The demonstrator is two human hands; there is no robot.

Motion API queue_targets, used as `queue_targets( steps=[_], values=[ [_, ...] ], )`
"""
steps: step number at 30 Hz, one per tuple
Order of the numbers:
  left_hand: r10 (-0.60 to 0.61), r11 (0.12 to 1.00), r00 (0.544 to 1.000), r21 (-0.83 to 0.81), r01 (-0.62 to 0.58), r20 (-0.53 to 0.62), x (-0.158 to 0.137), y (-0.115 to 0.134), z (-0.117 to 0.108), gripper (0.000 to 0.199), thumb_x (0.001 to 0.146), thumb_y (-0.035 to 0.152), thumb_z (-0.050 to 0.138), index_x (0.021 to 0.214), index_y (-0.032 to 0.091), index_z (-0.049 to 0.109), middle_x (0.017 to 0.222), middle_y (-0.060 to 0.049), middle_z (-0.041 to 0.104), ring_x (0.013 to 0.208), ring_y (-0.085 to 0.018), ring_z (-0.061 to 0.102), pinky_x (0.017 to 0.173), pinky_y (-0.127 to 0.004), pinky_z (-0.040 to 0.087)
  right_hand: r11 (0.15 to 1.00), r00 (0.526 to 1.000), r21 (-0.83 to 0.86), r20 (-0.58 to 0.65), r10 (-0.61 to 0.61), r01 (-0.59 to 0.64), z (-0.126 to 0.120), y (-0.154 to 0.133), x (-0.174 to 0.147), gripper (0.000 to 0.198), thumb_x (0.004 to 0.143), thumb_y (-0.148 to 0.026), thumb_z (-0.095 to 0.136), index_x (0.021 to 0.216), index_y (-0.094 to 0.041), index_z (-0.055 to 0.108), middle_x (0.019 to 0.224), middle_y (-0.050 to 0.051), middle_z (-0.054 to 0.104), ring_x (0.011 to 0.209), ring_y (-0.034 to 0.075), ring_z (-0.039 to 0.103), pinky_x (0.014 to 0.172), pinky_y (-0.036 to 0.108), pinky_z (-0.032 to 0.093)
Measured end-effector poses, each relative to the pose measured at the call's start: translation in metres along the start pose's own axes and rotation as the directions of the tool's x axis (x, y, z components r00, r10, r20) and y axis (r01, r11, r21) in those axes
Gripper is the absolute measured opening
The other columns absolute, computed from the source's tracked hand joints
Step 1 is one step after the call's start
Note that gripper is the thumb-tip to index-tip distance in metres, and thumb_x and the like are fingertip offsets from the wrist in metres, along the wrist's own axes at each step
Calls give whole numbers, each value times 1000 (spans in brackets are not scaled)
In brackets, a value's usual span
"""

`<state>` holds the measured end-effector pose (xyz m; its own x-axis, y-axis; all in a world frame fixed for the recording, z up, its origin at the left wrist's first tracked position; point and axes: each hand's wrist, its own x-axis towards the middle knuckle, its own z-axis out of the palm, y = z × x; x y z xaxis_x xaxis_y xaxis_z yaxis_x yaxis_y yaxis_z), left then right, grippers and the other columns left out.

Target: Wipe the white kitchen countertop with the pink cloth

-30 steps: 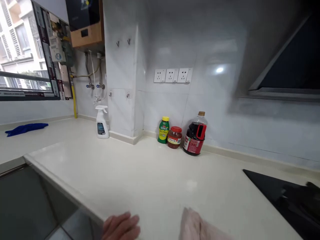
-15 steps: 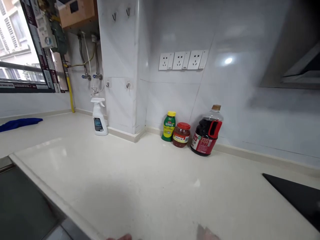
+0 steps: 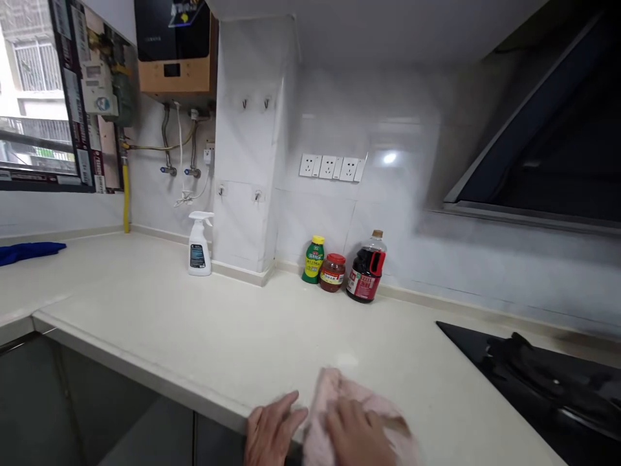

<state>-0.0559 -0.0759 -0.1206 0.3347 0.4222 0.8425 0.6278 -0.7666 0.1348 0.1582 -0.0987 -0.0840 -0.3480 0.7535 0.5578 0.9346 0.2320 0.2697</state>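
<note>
At the counter's front edge rests my left hand (image 3: 274, 427), its fingers apart and nothing in them. Just to its right, my right hand (image 3: 359, 437) presses a pale pink cloth (image 3: 334, 385) against the white countertop (image 3: 233, 336). Its fingers are bent over the cloth and a little blurred by motion. The cloth spreads out around that hand, and part of it is cut off by the bottom of the view.
Against the wall stand a green bottle with yellow cap (image 3: 314, 262), a red-lidded jar (image 3: 332, 274) and a big dark sauce bottle (image 3: 366, 272). A white spray bottle (image 3: 198, 246) is further left, a blue cloth (image 3: 29, 252) beyond. Right lies a black gas hob (image 3: 485, 346).
The view has tilted up and turned right, showing more of the hob and range hood. Both hands, barely visible before at the bottom edge, now show with the pink cloth.
</note>
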Motion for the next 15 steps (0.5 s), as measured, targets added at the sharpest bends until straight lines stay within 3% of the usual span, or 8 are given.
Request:
queue_targets(
  steps=[3, 6, 8, 11, 15],
  values=[
    [-36, 994, 997, -102, 43, 67, 13, 0, -24, 68, 93, 52, 53, 154, 27, 35, 152, -13, 48, 136, -29, 49, 105, -45, 47, 993, 999, 121, 40, 9, -14, -10, -57, 44, 18, 89, -17, 63, 105, -23, 68, 99, 9, 64, 90, 31, 57, 79, 43, 45],
    [-80, 986, 976, -127, 107, 201, 23, -6, -54, 70, 94, 47, 58, 156, 29, 30, 159, -12, 38, 145, -29, 38, 114, -48, 40, 949, 998, 316, 70, -1, -21, -27, -67, 53, 23, 101, -32, 60, 121, -22, 62, 120, 9, 60, 105, 28, 56, 93, 46, 48],
    [-91, 989, 950, -86, 122, 299, 28, -9, -71, 79, 89, 51, 67, 156, 30, 30, 161, -13, 33, 147, -32, 32, 116, -52, 36, 932, 997, 361, 77, 9, -37, -40, -44, 41, 33, 102, -42, 62, 126, -20, 59, 128, 9, 55, 109, 26, 56, 96, 47, 50],
    [-59, 997, 874, -6, 71, 481, 44, -7, -86, 96, 76, 52, 81, 155, 30, 32, 164, -14, 26, 150, -37, 24, 117, -55, 33, 924, 991, 366, 102, 83, -115, -61, 12, 10, 36, 102, -43, 64, 127, -19, 58, 129, 9, 55, 108, 26, 58, 93, 46, 54],
    [-39, 995, 737, 95, -35, 675, 77, 12, -75, 104, 67, 53, 86, 153, 28, 35, 166, -17, 20, 152, -40, 17, 116, -61, 27, 898, 954, 328, 165, 252, -294, -85, 83, -49, 32, 103, -41, 61, 128, -21, 58, 132, 10, 53, 111, 25, 57, 96, 46, 53]
  ],
)
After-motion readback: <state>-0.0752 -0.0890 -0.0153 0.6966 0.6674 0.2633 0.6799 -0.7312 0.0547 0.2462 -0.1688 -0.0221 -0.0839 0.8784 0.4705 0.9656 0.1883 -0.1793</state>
